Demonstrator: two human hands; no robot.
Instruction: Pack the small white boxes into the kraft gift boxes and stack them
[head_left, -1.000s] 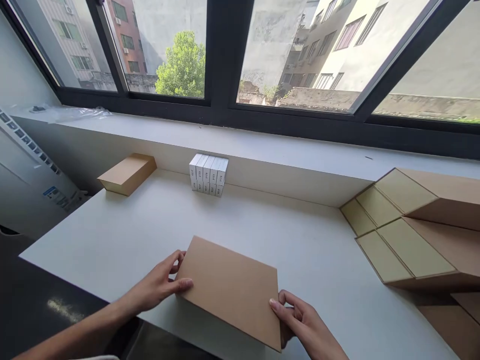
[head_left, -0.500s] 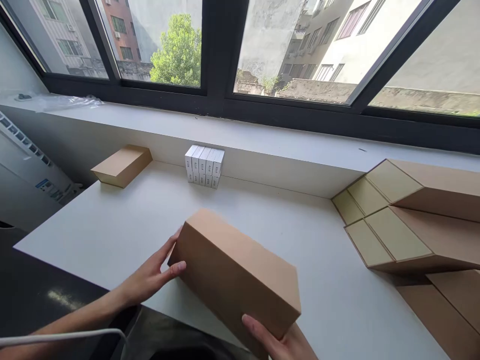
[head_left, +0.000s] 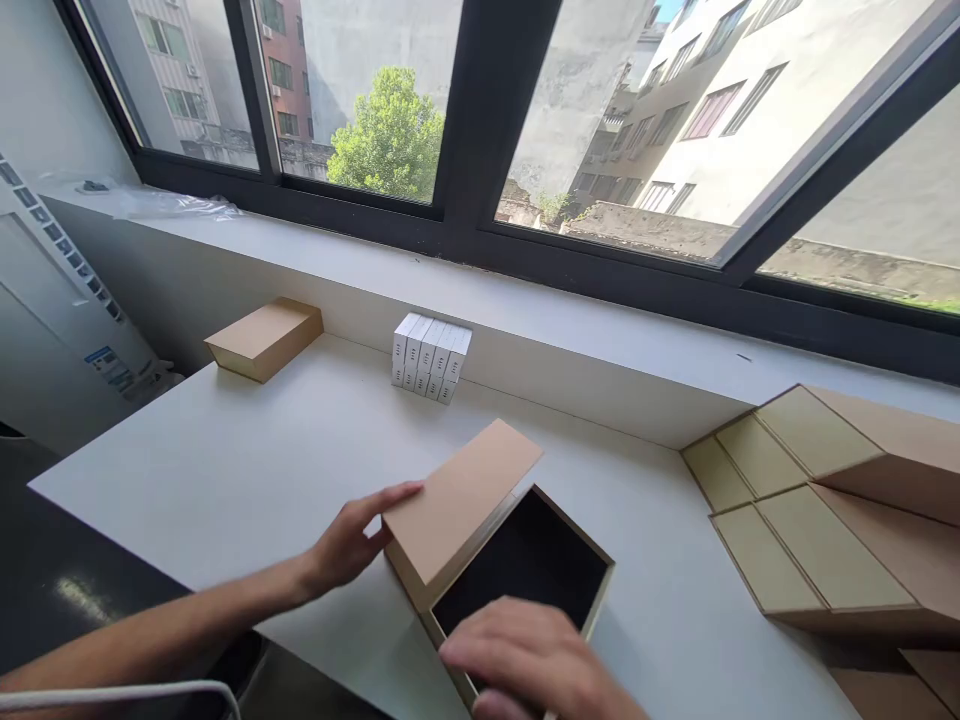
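Note:
A brown cardboard box (head_left: 409, 585) stands on the white table before me with its top folded open, showing a black interior (head_left: 529, 560). Its flat brown lid (head_left: 465, 500) lies over to the left side. My left hand (head_left: 352, 540) grips the lid's left edge, fingers on top and thumb lower down. Over the near part of the opening is my right hand (head_left: 529, 650), slightly blurred, with its fingers bent and its thumb apart from them; nothing shows in it. The hand covers part of the near rim.
Small white boxes (head_left: 431, 358) are stacked against the ledge at the back. A closed brown box (head_left: 266, 338) lies at the back left. Several brown boxes with pale ends (head_left: 840, 545) are piled at the right. Clear plastic (head_left: 176, 205) lies on the sill.
The box was closed and held up tilted between both hands; now it stands lower and open, lid to the left. My right hand has moved from its near right corner to over the opening.

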